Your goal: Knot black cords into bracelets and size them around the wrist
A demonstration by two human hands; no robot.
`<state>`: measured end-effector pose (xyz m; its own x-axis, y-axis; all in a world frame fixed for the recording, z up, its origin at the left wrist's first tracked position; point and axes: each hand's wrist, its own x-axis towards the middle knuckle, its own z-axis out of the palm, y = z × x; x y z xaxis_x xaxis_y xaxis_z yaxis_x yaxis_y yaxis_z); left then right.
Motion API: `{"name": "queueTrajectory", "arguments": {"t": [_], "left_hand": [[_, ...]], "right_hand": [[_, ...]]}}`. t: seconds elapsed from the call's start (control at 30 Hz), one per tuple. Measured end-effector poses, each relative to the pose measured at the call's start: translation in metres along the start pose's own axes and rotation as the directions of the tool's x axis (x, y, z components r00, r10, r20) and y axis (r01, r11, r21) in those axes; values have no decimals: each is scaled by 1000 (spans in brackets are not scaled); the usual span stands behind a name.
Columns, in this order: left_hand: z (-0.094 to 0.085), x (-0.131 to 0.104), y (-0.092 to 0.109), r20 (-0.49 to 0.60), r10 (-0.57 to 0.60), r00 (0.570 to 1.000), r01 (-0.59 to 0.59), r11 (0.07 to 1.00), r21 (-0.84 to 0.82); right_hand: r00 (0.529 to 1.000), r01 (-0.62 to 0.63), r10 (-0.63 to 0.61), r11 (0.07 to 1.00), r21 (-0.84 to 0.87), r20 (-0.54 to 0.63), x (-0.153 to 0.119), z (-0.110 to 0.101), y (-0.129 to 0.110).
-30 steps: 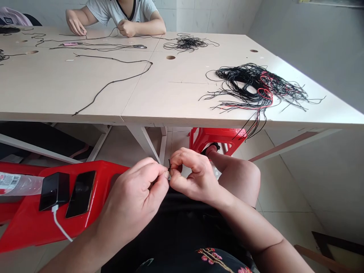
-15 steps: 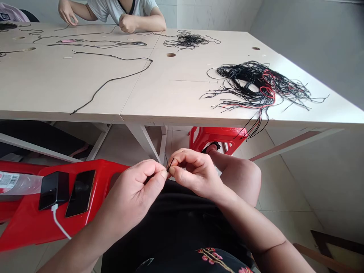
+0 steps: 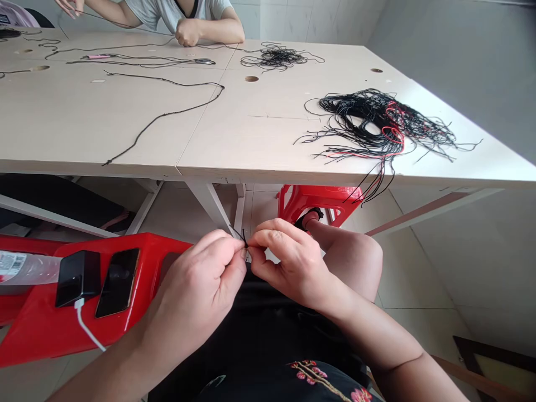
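From my remote seat I see the black cord (image 3: 244, 239) on the wearer's side of the desk (image 3: 251, 142), short ends angling up toward it, pinched in the closed fingertips of left hand (image 3: 211, 271) and right hand (image 3: 291, 261), neither nearer.

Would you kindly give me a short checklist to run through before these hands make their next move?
1. Left hand gripping the black cord: ok, pinched between thumb and forefinger.
2. Right hand on the cord: ok, pinching right beside the left fingertips.
3. Any knot between the fingertips: cannot tell, the fingers cover it.
4. Black-and-red cord bundle wholly on the table: not ok, several ends hang over the front edge.
5. Smartphone apart from the hands: ok, flat on the red plastic stool.
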<state>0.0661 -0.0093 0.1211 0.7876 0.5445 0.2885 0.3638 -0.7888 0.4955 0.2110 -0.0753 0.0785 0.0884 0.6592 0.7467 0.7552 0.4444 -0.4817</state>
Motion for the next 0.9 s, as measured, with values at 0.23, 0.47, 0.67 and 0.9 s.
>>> {"name": "queueTrajectory", "arguments": {"t": [0.23,0.47,0.67,0.9], "left_hand": [[1,3,1,61,-40,997,45,994,-96],[-1,1,-1,190,-189,964,244,911,-333],[1,-1,-2,195,-319,928,370,857,-359],[5,2,-3,62,-306,950,311,909,-276]], "right_hand": [[987,-127,104,972,198,124,4,-2,5],[933,-360,282,755,548,224,-1,4,10],[951,-302,288,784,543,112,-1,3,7],[993,-7,22,992,127,-119,-7,4,3]]}}
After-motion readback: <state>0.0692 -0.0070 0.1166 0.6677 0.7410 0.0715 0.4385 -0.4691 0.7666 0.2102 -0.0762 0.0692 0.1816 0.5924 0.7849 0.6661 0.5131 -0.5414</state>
